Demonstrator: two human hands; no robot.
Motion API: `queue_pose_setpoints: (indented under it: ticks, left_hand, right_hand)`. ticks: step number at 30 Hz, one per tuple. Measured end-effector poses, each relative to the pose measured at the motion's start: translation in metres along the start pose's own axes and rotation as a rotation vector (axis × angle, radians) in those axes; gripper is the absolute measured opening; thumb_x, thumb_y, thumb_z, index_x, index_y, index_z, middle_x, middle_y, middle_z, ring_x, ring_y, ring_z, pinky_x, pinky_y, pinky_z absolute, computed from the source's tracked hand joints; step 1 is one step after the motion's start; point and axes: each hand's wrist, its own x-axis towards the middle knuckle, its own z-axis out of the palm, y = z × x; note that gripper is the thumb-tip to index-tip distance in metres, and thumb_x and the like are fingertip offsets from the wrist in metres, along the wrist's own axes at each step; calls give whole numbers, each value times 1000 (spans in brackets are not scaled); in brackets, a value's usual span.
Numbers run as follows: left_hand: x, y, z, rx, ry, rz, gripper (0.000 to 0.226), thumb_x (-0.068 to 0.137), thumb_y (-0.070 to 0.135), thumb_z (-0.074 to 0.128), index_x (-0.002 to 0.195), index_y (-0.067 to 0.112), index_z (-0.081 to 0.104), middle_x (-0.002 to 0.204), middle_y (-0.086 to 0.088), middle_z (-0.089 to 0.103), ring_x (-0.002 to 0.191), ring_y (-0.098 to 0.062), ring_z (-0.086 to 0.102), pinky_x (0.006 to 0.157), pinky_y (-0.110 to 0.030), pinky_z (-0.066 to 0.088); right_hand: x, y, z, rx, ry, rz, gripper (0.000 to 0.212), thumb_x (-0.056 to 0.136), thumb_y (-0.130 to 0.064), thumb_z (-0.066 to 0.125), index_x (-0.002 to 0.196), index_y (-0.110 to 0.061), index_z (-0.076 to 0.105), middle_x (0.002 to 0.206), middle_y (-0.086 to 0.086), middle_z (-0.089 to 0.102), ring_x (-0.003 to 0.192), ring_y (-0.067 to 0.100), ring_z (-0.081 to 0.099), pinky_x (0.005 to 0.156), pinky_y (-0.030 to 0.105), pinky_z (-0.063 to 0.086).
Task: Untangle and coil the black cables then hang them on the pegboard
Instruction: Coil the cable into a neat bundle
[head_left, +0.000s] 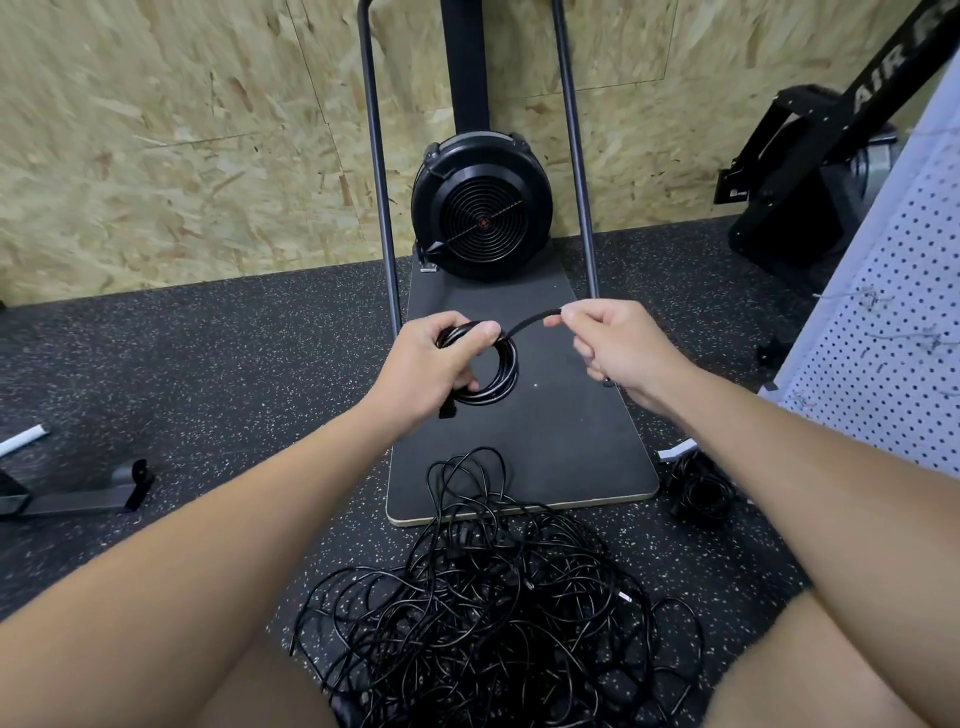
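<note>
The left hand (436, 358) grips a nearly finished cable coil (493, 371), the right hand (613, 343) pinches its black strap (530, 322); the near tangled cable pile (483, 613) remains, the pegboard (893, 332) apparently bare of cables.

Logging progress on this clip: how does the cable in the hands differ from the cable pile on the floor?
The coiled cable is wound into neat round loops; the tangled pile is loose and knotted. The coil is held in the air, gripped by the left hand, its end pinched by the right hand; the pile lies untouched on the floor. The coil is much smaller. Both are thin black cable.
</note>
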Motion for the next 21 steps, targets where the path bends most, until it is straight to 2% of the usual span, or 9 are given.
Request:
queue_pose_setpoints:
  ticks: [1, 3, 5, 7, 10, 12, 15, 18, 21]
  left_hand:
    - [0, 0, -2, -30, 21, -13, 33, 103, 33, 77, 84, 10, 61, 65, -3, 33, 57, -22, 29, 68, -38, 57]
    - [-1, 2, -5, -103, 42, -50, 34, 103, 34, 76, 85, 12, 59, 68, -3, 32, 58, -21, 30, 67, -37, 55]
    - [-2, 1, -6, -113, 56, -72, 33, 105, 35, 75, 86, 12, 61, 71, -10, 36, 60, -24, 41, 62, -34, 55]
    - [-4, 0, -4, -110, 30, -58, 30, 107, 30, 72, 89, 7, 64, 72, -15, 42, 66, -28, 50, 61, -32, 57]
    - [-6, -1, 4, -163, -33, -76, 28, 107, 28, 73, 88, 7, 68, 73, -7, 51, 71, -23, 53, 74, -40, 61]
    - [-8, 1, 8, -173, -60, -98, 28, 106, 29, 73, 92, 5, 71, 79, -4, 55, 80, -21, 53, 77, -40, 63]
    - [-13, 6, 13, -149, -117, -99, 30, 108, 25, 70, 100, -4, 68, 87, -14, 54, 87, -31, 55, 65, -31, 64]
    - [-20, 11, 17, -86, -175, -121, 18, 105, 13, 73, 107, -3, 66, 91, -18, 55, 92, -39, 60, 47, -17, 53]
    - [-19, 4, 20, -26, -233, -108, 14, 99, 9, 80, 102, 1, 69, 87, -16, 60, 86, -36, 64, 56, -22, 59]
  right_hand:
    - [-1, 3, -2, -81, -45, -31, 32, 108, -35, 57, 91, -22, 81, 88, 6, 74, 63, 23, 39, 60, 36, 33]
    - [-5, 6, -6, -335, -143, -94, 29, 109, -35, 58, 95, -32, 84, 101, 0, 77, 67, 22, 52, 65, 33, 40]
    - [-7, 10, -4, -521, -236, -142, 22, 107, -38, 65, 98, -37, 85, 97, 0, 76, 72, 15, 62, 71, 32, 47]
    - [-10, 10, 4, -575, -284, -135, 22, 107, -36, 69, 91, -29, 83, 79, 6, 75, 62, 16, 64, 66, 32, 53]
    - [-10, 6, 14, -464, -189, -126, 27, 111, -18, 62, 89, -9, 75, 77, 6, 79, 67, 20, 78, 70, 36, 67]
    - [-6, 2, 17, -323, -103, -78, 28, 113, -17, 60, 93, -3, 74, 84, 10, 81, 75, 26, 81, 75, 42, 69]
    - [-4, -4, 21, -143, -32, 21, 33, 112, -12, 59, 96, 15, 70, 92, 21, 80, 85, 30, 83, 75, 39, 70]
    - [-9, -12, 23, -44, 56, 50, 28, 110, -8, 62, 96, 13, 75, 91, 23, 81, 85, 29, 83, 72, 29, 67]
    - [-9, -11, 19, -270, 46, -46, 30, 108, -9, 64, 85, 2, 78, 83, 11, 80, 79, 27, 81, 71, 29, 67]
